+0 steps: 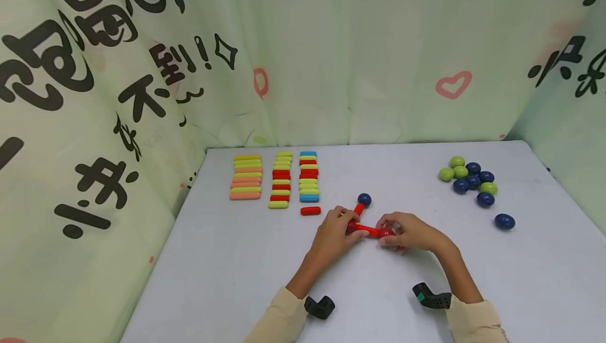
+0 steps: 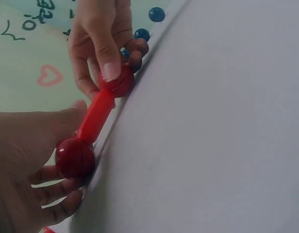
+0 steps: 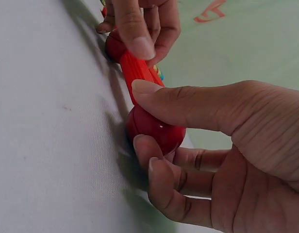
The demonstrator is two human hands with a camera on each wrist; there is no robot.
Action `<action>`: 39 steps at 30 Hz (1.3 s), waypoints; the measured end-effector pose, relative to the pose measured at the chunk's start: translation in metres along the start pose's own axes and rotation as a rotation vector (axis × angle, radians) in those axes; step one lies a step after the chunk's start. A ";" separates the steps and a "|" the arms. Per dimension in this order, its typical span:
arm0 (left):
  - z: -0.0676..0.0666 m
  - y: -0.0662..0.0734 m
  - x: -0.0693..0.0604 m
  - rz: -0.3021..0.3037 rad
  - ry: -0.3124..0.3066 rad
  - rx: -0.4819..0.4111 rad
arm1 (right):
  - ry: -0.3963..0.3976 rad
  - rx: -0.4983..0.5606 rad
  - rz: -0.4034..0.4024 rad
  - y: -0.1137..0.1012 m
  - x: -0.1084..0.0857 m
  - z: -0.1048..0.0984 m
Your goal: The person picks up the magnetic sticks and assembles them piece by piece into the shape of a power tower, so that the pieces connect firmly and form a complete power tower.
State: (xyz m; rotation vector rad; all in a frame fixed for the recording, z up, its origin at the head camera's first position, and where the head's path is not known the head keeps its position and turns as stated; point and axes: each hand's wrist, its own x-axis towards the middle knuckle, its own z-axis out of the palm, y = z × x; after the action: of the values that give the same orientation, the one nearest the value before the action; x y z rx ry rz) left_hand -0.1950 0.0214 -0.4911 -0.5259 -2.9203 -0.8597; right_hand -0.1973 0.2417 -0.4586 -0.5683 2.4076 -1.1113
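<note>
Over a white tabletop [image 1: 227, 280], a person's left hand [image 1: 335, 233] curls round a glossy dark red ball [image 1: 352, 227], its thumb along a bright red faceted rod [image 1: 367, 230]. The right hand [image 1: 411, 231] pinches a second glossy red ball [image 1: 386, 233] at the rod's other end. From the left ball, another red rod [image 1: 359, 209] angles away to a shiny dark blue ball [image 1: 364, 199]. Near the left hand lies a loose red stick [image 1: 310, 210]; beyond it stand three columns of coloured sticks [image 1: 281, 172]. Green and blue balls [image 1: 461, 187] cluster at far right.
</note>
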 end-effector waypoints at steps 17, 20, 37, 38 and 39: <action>-0.048 -0.045 0.006 -0.119 0.030 0.512 | 0.215 -0.233 -0.117 0.012 -0.002 -0.005; -0.050 -0.047 0.006 -0.132 0.008 0.455 | 0.255 -0.216 -0.137 0.014 0.002 -0.001; -0.018 -0.031 0.014 -0.318 -0.153 -0.605 | 0.339 -0.086 -0.034 0.006 0.015 0.014; -0.016 -0.029 0.014 -0.312 -0.160 -0.594 | 0.347 -0.086 -0.024 0.006 0.015 0.015; -0.014 -0.027 0.013 -0.307 -0.165 -0.579 | 0.354 -0.089 -0.011 0.006 0.015 0.015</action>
State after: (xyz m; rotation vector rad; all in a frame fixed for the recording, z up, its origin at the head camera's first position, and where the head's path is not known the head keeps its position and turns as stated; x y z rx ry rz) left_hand -0.2174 -0.0035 -0.4913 -0.1667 -2.9087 -1.8030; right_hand -0.2030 0.2280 -0.4754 -0.4427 2.7694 -1.1991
